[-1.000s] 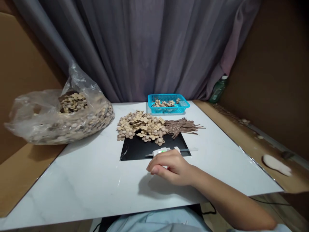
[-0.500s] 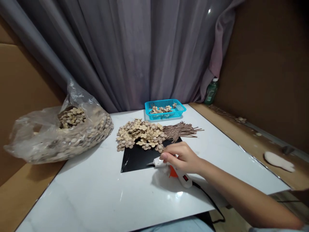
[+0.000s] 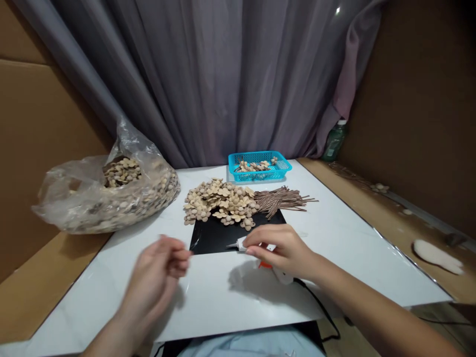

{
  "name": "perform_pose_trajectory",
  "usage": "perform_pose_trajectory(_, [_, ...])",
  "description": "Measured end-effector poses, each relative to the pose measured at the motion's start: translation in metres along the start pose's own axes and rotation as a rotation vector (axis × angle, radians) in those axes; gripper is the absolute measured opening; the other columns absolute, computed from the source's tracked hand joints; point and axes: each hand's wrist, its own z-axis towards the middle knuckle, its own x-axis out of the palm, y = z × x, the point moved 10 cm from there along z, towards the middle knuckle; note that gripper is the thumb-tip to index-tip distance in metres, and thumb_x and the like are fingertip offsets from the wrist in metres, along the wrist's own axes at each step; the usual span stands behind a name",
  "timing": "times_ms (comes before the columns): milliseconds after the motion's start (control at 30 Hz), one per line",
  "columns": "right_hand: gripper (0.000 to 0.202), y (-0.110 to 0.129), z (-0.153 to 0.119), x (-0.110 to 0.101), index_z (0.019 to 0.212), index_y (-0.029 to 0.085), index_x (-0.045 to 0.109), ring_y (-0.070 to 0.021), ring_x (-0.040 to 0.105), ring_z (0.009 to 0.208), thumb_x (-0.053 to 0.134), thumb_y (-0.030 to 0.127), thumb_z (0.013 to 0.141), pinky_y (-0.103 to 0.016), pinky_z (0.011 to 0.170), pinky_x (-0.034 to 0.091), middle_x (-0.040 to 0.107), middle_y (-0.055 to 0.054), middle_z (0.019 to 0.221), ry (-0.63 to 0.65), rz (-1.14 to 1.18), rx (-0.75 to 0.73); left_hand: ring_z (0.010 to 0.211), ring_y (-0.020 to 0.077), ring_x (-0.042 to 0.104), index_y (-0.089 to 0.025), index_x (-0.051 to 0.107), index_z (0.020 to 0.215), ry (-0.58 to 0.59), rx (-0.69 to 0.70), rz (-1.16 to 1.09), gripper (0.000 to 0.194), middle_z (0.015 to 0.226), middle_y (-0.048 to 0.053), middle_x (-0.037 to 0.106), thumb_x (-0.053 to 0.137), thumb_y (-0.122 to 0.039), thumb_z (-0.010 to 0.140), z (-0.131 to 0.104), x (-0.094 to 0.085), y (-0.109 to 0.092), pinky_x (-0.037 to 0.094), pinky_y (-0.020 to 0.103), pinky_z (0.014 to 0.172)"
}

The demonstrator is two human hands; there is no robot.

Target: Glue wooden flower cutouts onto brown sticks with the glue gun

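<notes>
My right hand [image 3: 284, 250] is closed around a white hot glue gun [image 3: 283, 276] with an orange trigger. The gun's metal nozzle points left, over the black mat [image 3: 213, 238]. My left hand [image 3: 159, 275], slightly blurred, hovers above the table's front left with its fingers curled inward; nothing shows in them. Beyond the hands, a heap of beige flower-shaped pieces [image 3: 223, 198] covers the mat's far part. A bundle of thin brown sticks [image 3: 282, 200] lies at the heap's right.
A clear plastic bag [image 3: 111, 208] full of similar pieces sits at the left. A blue basket [image 3: 260, 176] at the back holds flower pieces and sticks. On the right ledge stand a green bottle [image 3: 334, 141] and a white flat piece [image 3: 437, 256]. The black cord [image 3: 320, 305] trails off the front edge.
My left hand has come into view from the lower left. My right hand still holds the glue gun in nearly the same place. The view has shifted slightly.
</notes>
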Motion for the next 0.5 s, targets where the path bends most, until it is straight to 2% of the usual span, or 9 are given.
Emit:
perform_pose_trajectory(67, [0.019,0.009,0.002,0.008,0.1,0.016,0.068,-0.014,0.066,0.077,0.063,0.028,0.086,-0.019,0.058,0.054,0.07,-0.01,0.094,-0.012,0.006,-0.031,0.048,0.0104,0.059,-0.008,0.065,0.071,0.217,-0.182,0.073,0.034,0.058,0.005,0.066,0.076,-0.041,0.071,-0.003,0.048,0.031,0.046,0.017,0.044])
perform_pose_trajectory(100, [0.025,0.013,0.002,0.009,0.105,0.016,0.066,-0.0154,0.067,0.084,0.066,0.03,0.084,-0.021,0.063,0.056,0.069,-0.011,0.102,-0.034,0.003,-0.043,0.055,0.0137,0.064,-0.007,0.068,0.076,0.337,-0.277,0.099,0.036,0.066,0.01,0.071,0.076,-0.041,0.071,-0.01,0.07,0.045,0.049,0.018,0.049])
perform_pose_trajectory(167, [0.039,0.018,0.0,0.007,0.112,0.016,0.063,-0.0195,0.064,0.099,0.071,0.034,0.079,-0.027,0.077,0.057,0.065,-0.013,0.113,-0.096,-0.031,-0.068,0.062,0.0157,0.068,-0.006,0.07,0.081,0.455,-0.368,0.066,0.037,0.075,0.014,0.073,0.066,-0.042,0.081,-0.022,0.095,0.057,0.053,0.021,0.057])
perform_pose_trajectory(233, [0.041,0.02,-0.005,0.005,0.113,0.015,0.062,-0.0212,0.063,0.104,0.072,0.033,0.078,-0.031,0.085,0.056,0.064,-0.014,0.114,-0.141,-0.095,-0.081,0.074,0.0186,0.07,-0.004,0.07,0.092,0.542,-0.439,0.001,0.045,0.088,0.018,0.074,0.05,-0.044,0.091,-0.032,0.11,0.061,0.055,0.025,0.069])
perform_pose_trajectory(333, [0.029,0.017,-0.012,0.003,0.109,0.014,0.063,-0.0189,0.064,0.101,0.068,0.023,0.082,-0.029,0.085,0.055,0.066,-0.013,0.109,-0.159,-0.165,-0.052,0.093,0.0217,0.069,-0.002,0.066,0.107,0.672,-0.525,-0.116,0.06,0.105,0.022,0.07,0.029,-0.048,0.097,-0.043,0.124,0.06,0.052,0.028,0.084])
perform_pose_trajectory(433, [0.021,0.016,-0.02,-0.002,0.104,0.015,0.066,-0.0184,0.063,0.104,0.065,0.019,0.083,-0.029,0.087,0.054,0.064,-0.013,0.114,-0.168,-0.188,-0.039,0.101,0.0243,0.065,-0.001,0.063,0.113,0.772,-0.565,-0.194,0.065,0.111,0.023,0.067,0.027,-0.053,0.095,-0.047,0.134,0.058,0.048,0.03,0.091])
perform_pose_trajectory(500, [0.016,0.016,-0.026,-0.009,0.099,0.016,0.068,-0.0176,0.063,0.103,0.063,0.016,0.085,-0.028,0.085,0.054,0.064,-0.012,0.114,-0.188,-0.17,-0.026,0.101,0.0255,0.065,-0.002,0.063,0.113,0.792,-0.59,-0.202,0.063,0.108,0.023,0.067,0.036,-0.055,0.092,-0.046,0.136,0.062,0.048,0.033,0.092])
